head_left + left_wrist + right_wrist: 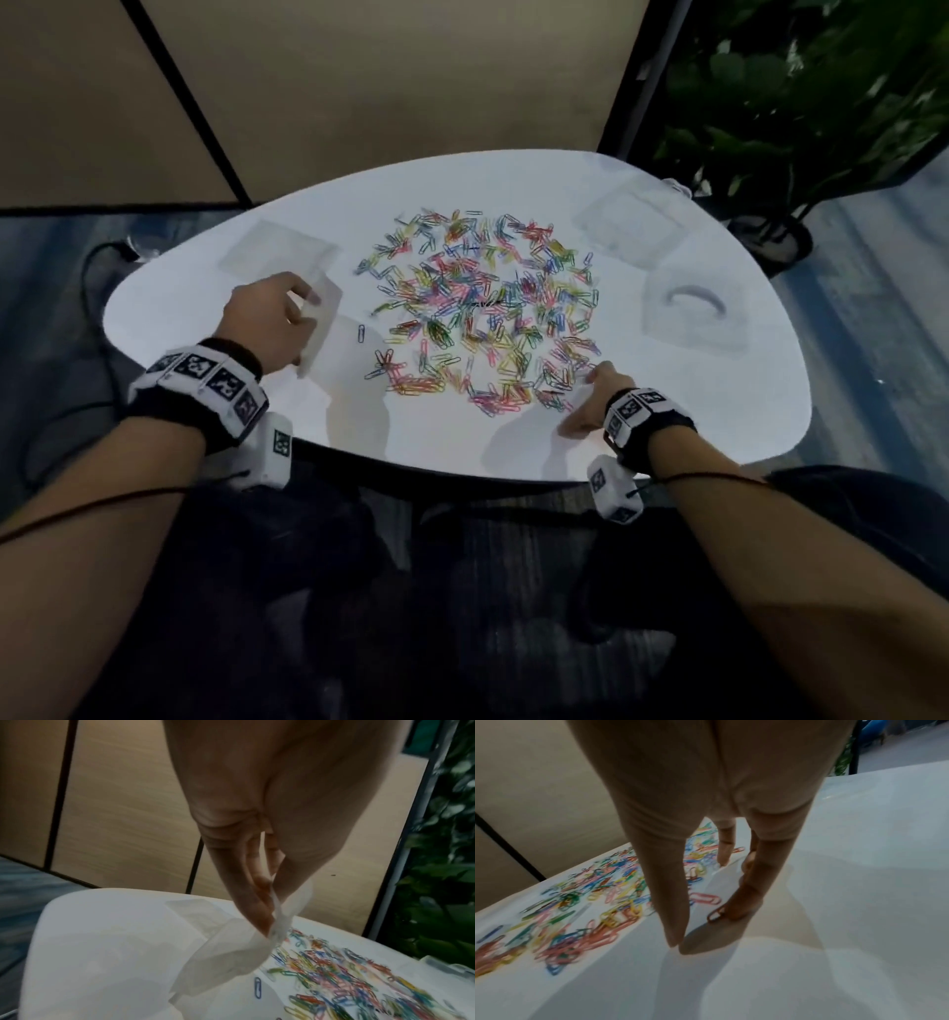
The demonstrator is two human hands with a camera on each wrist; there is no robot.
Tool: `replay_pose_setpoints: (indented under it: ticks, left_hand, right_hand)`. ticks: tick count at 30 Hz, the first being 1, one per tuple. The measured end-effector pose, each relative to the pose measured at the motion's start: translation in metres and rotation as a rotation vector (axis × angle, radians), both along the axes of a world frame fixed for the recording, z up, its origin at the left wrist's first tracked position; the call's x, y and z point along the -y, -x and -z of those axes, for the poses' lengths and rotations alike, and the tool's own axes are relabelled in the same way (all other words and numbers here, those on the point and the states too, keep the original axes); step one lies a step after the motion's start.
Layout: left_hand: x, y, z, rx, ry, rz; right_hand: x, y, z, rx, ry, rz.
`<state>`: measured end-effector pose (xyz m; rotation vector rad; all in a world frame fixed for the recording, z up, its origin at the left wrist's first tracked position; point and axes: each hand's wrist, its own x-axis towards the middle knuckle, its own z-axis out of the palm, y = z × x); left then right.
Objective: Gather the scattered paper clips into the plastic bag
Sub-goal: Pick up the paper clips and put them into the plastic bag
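While the left hand (267,321) pinches the clear plastic bag (321,329) lifted at the table's (667,411) left, the right hand (590,403) rests straight fingertips (734,912) at the near right edge of the colourful paper clips (477,308) scattered mid-table.

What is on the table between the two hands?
The head view shows the near edge of the paper clips pile between the left hand, which holds the plastic bag, and the right hand.

paper clips (559,914): motion-blurred at 8 o'clock, colours smear | plastic bag (231,949): blurred, mouth unreadable | left hand (267,321): fingertips hidden behind bag | right hand (598,401): fingertips hidden from head view
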<state>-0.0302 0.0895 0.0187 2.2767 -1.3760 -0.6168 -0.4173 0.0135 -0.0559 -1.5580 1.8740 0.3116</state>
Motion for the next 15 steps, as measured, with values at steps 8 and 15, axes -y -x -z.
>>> replay_pose_setpoints:
  ticks: [8, 15]
  left_hand:
    - [0.040, 0.026, -0.017, -0.053, 0.021, 0.186]
    - [0.058, 0.034, -0.018, -0.010, -0.038, 0.268]
  right_hand:
    - [0.015, -0.046, 0.008, 0.101, 0.112, -0.098]
    - [0.016, -0.081, 0.017, 0.026, 0.363, -0.426]
